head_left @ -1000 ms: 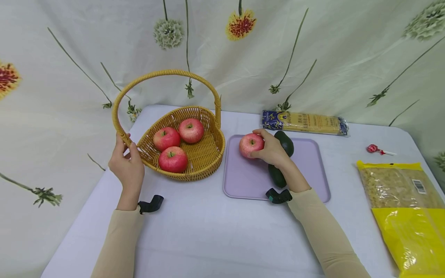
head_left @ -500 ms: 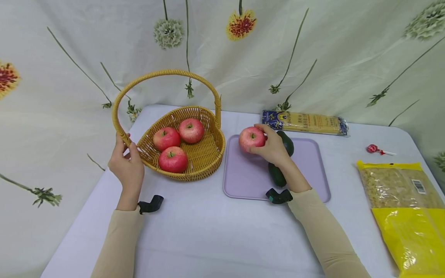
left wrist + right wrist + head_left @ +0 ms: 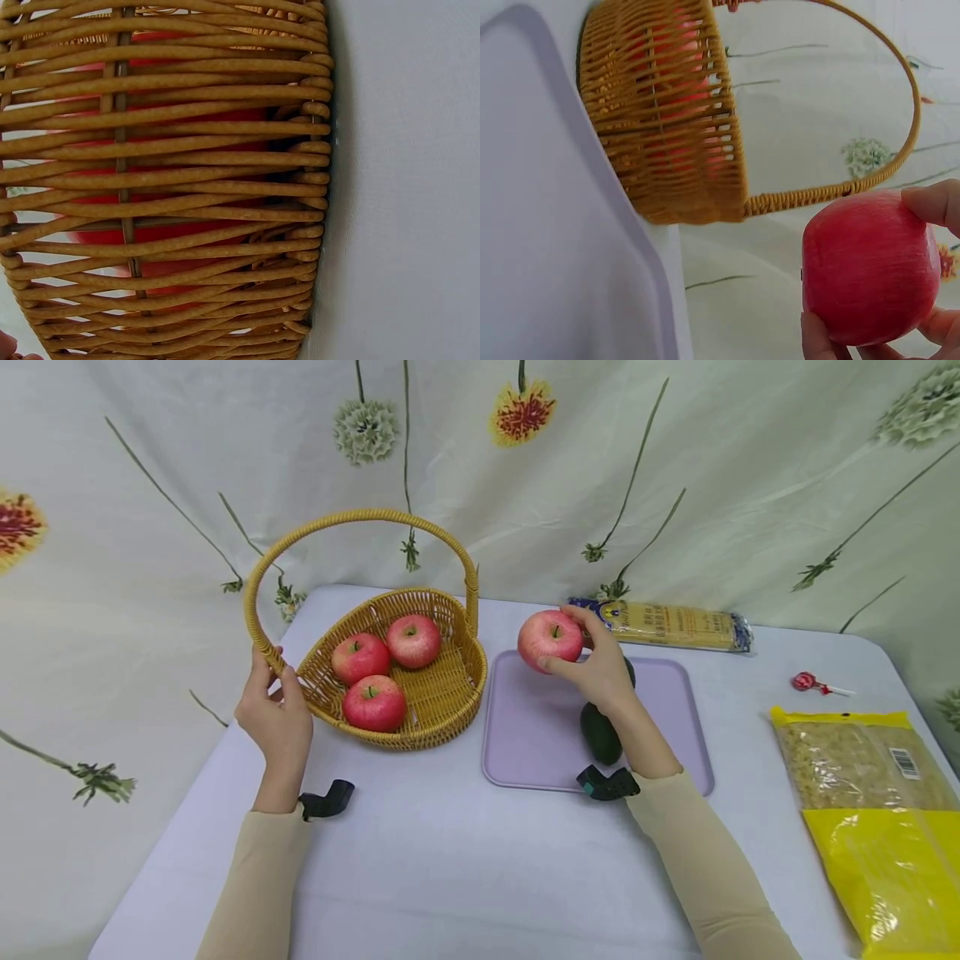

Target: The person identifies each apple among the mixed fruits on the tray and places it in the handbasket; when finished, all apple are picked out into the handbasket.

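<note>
My right hand (image 3: 600, 672) grips a red apple (image 3: 550, 641) between thumb and fingers, raised over the back left of the lilac tray (image 3: 525, 743). In the right wrist view the apple (image 3: 870, 266) hangs clear of the tray, with the basket beyond it. My left hand (image 3: 276, 714) holds the wicker basket (image 3: 442, 710) by the lower left end of its tall handle. Three red apples (image 3: 375, 703) lie in the left and back of the basket. Through the weave, the left wrist view shows red apple skin (image 3: 187, 135).
Dark green avocados (image 3: 602, 735) lie on the tray, partly hidden under my right hand and wrist. Behind the tray lies a pack of spaghetti (image 3: 675, 625). To the right are a lollipop (image 3: 806, 681) and a yellow bag of pasta (image 3: 870, 827). A flowered cloth hangs behind the table.
My right hand has lifted the apple up off the tray, toward the back. The left hand stays at the basket handle, and the basket has not moved.
</note>
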The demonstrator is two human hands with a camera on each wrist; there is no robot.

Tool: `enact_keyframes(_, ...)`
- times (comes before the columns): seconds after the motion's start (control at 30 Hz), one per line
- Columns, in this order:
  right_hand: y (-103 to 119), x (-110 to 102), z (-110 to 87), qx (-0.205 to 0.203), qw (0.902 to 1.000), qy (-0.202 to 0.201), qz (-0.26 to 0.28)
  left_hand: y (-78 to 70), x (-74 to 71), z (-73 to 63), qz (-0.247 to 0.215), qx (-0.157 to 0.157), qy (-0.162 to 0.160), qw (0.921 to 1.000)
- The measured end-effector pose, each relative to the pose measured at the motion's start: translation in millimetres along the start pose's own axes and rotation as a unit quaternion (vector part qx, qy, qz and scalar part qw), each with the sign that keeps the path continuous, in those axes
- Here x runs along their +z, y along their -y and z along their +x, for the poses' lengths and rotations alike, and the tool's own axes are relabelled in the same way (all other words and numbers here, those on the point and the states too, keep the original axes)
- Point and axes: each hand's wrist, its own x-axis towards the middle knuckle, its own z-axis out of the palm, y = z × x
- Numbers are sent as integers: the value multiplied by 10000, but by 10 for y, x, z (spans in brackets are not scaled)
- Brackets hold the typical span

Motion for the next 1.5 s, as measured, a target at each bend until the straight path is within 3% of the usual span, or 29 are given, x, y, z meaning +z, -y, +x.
enact_keyframes(0.37,342,171,-101,-294,9975,499,404,3,7,3,15,14,41,10000)
enact_keyframes(0.63,533,388,-67,-458,9921,977,636,-42,0,-6,-39,-56,73,10000)
enact_keyframes(1.17,588,993,175,-368,9876,1508,-251,-39,-27,-10,-31,-59,58,10000)
enact_keyframes(1.5,542,1155,256,-315,9760,1892,-1027,-24,-13,-6,-88,38,-2,10000)
